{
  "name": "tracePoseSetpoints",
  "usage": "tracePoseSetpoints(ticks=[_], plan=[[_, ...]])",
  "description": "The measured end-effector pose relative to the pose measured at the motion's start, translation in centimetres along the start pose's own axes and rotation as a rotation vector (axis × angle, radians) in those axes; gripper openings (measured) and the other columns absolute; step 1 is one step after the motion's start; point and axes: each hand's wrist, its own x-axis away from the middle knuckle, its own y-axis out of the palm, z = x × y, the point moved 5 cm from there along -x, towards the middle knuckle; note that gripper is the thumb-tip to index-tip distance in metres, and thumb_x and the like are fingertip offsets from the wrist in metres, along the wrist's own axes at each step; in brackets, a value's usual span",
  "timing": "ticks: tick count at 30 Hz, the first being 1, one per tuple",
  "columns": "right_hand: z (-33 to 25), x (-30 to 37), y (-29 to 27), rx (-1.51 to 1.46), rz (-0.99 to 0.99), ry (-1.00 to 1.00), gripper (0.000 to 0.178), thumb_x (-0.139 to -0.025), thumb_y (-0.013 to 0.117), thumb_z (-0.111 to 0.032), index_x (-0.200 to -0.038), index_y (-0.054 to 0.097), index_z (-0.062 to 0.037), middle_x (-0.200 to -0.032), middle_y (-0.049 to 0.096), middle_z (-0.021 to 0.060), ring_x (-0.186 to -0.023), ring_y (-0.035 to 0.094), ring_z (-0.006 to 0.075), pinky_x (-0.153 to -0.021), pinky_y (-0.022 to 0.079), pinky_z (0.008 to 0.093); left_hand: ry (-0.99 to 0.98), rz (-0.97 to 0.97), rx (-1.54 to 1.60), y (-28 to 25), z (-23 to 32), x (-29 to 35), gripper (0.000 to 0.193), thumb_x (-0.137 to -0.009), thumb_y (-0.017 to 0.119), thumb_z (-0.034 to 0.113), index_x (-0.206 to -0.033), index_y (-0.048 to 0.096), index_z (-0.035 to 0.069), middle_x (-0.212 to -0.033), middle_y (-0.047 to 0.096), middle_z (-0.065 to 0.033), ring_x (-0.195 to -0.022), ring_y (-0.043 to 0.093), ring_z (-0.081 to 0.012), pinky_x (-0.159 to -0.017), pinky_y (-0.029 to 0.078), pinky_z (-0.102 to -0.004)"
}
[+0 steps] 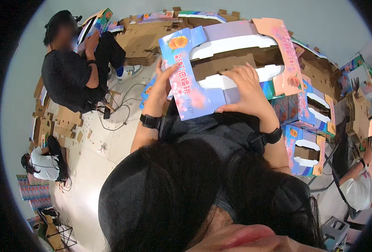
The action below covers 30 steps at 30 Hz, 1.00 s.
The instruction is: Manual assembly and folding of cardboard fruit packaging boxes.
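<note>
In front of me is a printed cardboard gift box (194,90), tilted, blue and pink with pictures of fruit and blossoms. A large window is cut in its top, edged with white flaps, and brown cardboard shows inside. My left hand (164,86) grips the box's left end, thumb on the printed face and the other fingers partly hidden behind. Over the near edge of the window lies my right hand (247,90), its fingers on the white flap and its thumb on the lower outer edge. Both hands hold the box.
Similar boxes (306,151) are stacked at my right. Flattened brown cardboard (135,40) lies at the back. A seated co-worker (70,71) handles another box at the left, near a looping cable (129,109) on the floor. Other people sit at far left and far right. A grey stool (335,231) stands lower right.
</note>
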Motion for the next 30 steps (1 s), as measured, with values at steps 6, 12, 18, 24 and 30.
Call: tracePoseSetpoints(ticks=[6, 12, 18, 24, 30], plan=[[-1.2, 1.3, -0.5, 0.027, 0.306, -0.069, 0.053, -0.061, 0.083, -0.038, -0.102, 0.063, -0.0122, -0.114, 0.053, 0.0105, -0.116, 0.046, 0.0346, -0.102, 0.035, 0.0486, -0.149, -0.104, 0.126, 2.0, 0.2, -1.7, 0.031, -0.087, 0.060, 0.028, -0.104, 0.061, 0.003, -0.086, 0.069, -0.0063, -0.071, 0.068, -0.0162, -0.068, 0.057, -0.0293], [-2.0, 5.4, -1.7, 0.095, 0.401, -0.105, 0.041, -0.063, 0.080, -0.024, -0.047, 0.043, -0.0129, -0.053, 0.044, 0.0004, -0.059, 0.048, 0.0220, -0.066, 0.036, 0.0327, -0.125, -0.102, 0.188, 2.6, 0.2, -1.3, 0.033, -0.085, 0.059, 0.030, -0.108, 0.058, 0.006, -0.087, 0.067, -0.0070, -0.071, 0.067, -0.0173, -0.064, 0.057, -0.0312], [-0.6, 6.2, -0.3, -0.133, 0.339, 0.110, 0.037, -0.072, 0.077, -0.022, -0.049, 0.053, -0.0057, -0.050, 0.051, 0.0068, -0.043, 0.051, 0.0239, -0.041, 0.038, 0.0339, -0.153, -0.077, 0.209, 2.9, 0.6, -1.4, 0.032, -0.085, 0.058, 0.030, -0.104, 0.061, 0.005, -0.085, 0.068, -0.0073, -0.070, 0.067, -0.0183, -0.064, 0.057, -0.0318], [3.9, 8.9, 8.0, -0.764, -0.225, 0.720, 0.047, -0.090, 0.058, -0.046, -0.107, 0.064, -0.0021, -0.071, 0.062, 0.0132, -0.061, 0.058, 0.0175, -0.054, 0.044, 0.0279, -0.152, -0.067, 0.205, 0.5, -1.2, -2.4, 0.032, -0.086, 0.057, 0.032, -0.105, 0.061, 0.006, -0.086, 0.068, -0.0056, -0.070, 0.067, -0.0175, -0.064, 0.056, -0.0305], [2.7, 8.6, 10.5, -1.265, -0.078, 0.485, 0.092, -0.089, 0.064, -0.033, -0.148, -0.003, -0.0117, -0.121, 0.049, 0.0120, -0.106, 0.050, 0.0186, -0.089, 0.045, 0.0336, -0.094, -0.058, 0.212, -0.3, -1.9, -0.4, 0.039, -0.087, 0.058, 0.036, -0.112, 0.058, 0.006, -0.092, 0.067, -0.0052, -0.077, 0.066, -0.0161, -0.070, 0.055, -0.0304]])
